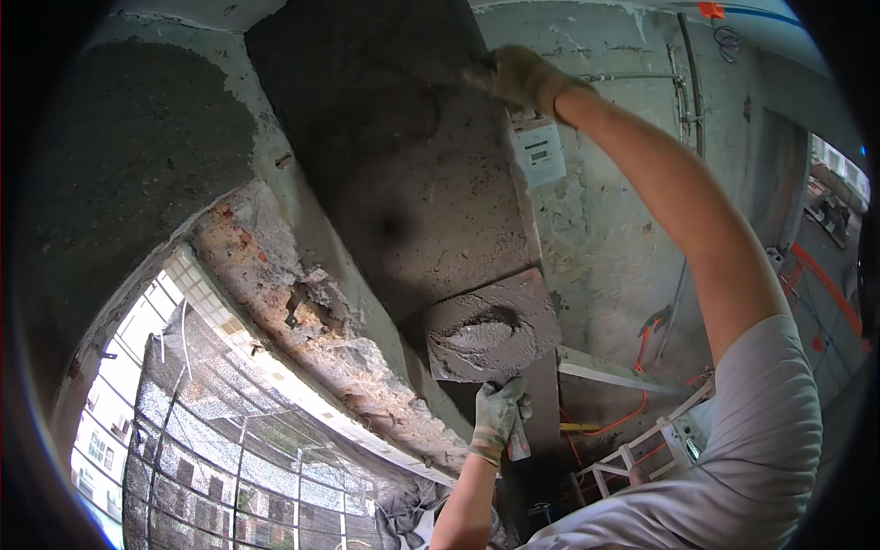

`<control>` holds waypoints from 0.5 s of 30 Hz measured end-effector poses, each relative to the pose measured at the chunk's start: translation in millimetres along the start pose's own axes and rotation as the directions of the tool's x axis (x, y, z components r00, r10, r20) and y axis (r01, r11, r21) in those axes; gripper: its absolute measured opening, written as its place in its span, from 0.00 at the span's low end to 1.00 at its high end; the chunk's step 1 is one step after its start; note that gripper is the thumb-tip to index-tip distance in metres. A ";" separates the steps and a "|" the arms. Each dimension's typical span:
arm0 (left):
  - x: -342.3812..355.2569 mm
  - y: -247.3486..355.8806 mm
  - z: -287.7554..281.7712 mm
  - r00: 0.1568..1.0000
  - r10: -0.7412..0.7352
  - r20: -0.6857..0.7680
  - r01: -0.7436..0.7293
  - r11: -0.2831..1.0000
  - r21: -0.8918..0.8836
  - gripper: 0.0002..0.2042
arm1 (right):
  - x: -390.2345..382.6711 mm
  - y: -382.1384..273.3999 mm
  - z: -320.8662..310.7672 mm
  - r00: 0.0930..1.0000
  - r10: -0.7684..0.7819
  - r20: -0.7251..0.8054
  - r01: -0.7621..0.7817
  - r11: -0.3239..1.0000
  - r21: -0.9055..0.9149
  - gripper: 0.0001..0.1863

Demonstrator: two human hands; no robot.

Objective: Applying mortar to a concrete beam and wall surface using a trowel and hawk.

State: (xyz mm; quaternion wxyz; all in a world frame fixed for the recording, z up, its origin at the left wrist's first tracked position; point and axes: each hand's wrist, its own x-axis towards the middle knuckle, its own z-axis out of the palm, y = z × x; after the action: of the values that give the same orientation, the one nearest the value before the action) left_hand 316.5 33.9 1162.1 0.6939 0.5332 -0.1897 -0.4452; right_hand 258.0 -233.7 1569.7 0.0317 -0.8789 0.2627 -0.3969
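Observation:
My left hand (498, 414), in a pale work glove, is closed at the near edge of a mortar board (443, 368) and holds it up in front of the wall. A mound of wet grey mortar (486, 332) with a hollow in its middle sits on the board. Below the fingers a light, flat piece (519, 442) sticks out, perhaps a handle. High up, my gloved right hand (524, 81) reaches to the right edge of the dark, freshly coated wall strip (394, 174). Its fingers are curled but smeared, and what they hold blends into the dark coating.
On the left, a window opening with broken brick edging (316, 321) looks out on netting and bars (247, 449). A white box (541, 154) is fixed to the right wall by pipes (683, 92). Lower right stand a ladder-like frame (632, 458) and orange cable (642, 394).

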 end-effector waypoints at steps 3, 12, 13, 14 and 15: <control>0.2 -3.5 -4.4 1.000 0.016 -0.025 -0.017 1.000 -0.026 0.06 | -5.4 4.0 -0.9 1.000 0.012 0.005 -0.013 0.967 0.254 0.35; -27.6 -3.6 -25.5 0.996 -0.031 -0.079 0.028 0.999 -0.041 0.06 | -97.3 54.6 32.2 0.972 0.204 0.117 -0.235 0.842 0.485 0.31; -28.6 -5.1 -27.2 0.994 -0.055 -0.091 0.054 0.998 -0.014 0.06 | -109.8 28.1 42.2 0.967 0.208 0.147 -0.252 0.865 0.434 0.32; -34.4 -4.5 -33.1 0.992 -0.044 -0.117 0.044 0.999 -0.004 0.06 | -110.4 14.2 69.0 0.997 0.051 0.057 -0.070 0.899 0.432 0.35; -29.4 -8.1 -29.4 0.993 -0.054 -0.102 0.055 0.998 0.002 0.06 | -107.7 1.2 65.9 0.996 0.067 0.054 -0.083 0.903 0.422 0.35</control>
State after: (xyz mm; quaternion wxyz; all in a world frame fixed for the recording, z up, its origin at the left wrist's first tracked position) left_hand 319.2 74.6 1150.4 0.6891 0.5617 -0.1404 -0.4358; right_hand 245.7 -192.4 1451.0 0.2422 -0.8477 0.2032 -0.4260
